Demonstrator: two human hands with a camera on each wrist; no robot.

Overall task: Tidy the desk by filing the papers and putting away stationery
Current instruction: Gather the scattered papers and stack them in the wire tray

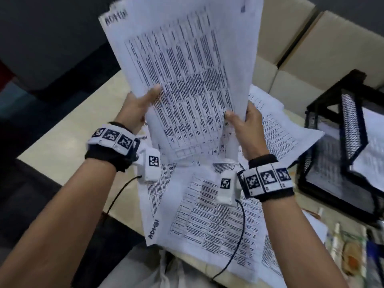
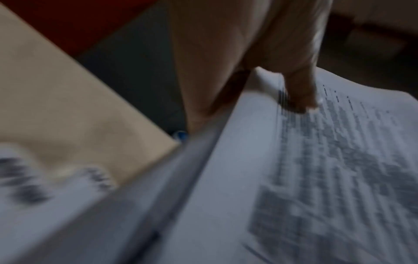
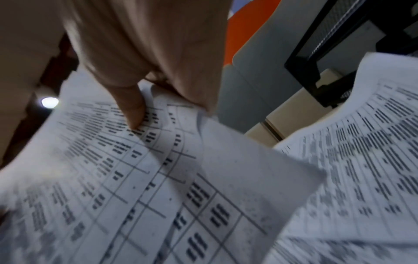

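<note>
I hold a stack of printed table sheets (image 1: 187,75) up in front of me, above the desk. My left hand (image 1: 141,104) grips its left edge, thumb on the printed face (image 2: 300,92). My right hand (image 1: 243,121) pinches the right edge low down, thumb on top (image 3: 133,110), fingers behind the sheets. The stack (image 3: 113,169) bends between the two hands. More printed papers (image 1: 218,215) lie spread loosely on the beige desk (image 1: 72,142) below, one marked ADMIN.
A black mesh file tray (image 1: 342,146) with papers inside stands at the right of the desk; its frame (image 3: 316,59) shows in the right wrist view. Pens and stationery (image 1: 342,246) lie at the front right. Cardboard boxes (image 1: 332,42) sit behind.
</note>
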